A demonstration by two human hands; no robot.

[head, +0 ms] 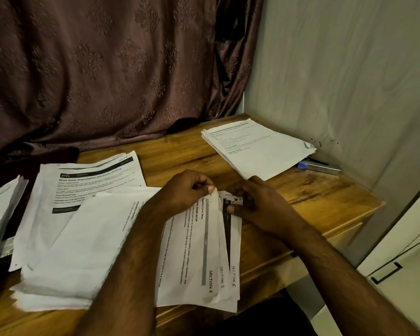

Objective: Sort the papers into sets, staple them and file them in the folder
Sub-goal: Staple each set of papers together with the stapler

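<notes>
The left hand [189, 190] pinches the top corner of the fanned sheets [199, 251] and the right hand [255, 204] pinches beside it, probably to read section labels; the stapler [320, 167] waits at 2 o'clock

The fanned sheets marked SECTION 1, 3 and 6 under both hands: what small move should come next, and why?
Probably square them into one even set. The left hand and right hand both pinch the fanned sheets at their far end, and their edges lie staggered, so a staple would catch them unevenly. The stapler lies apart, near the wall, beside another stack, so reaching for it seems to come after.
</notes>
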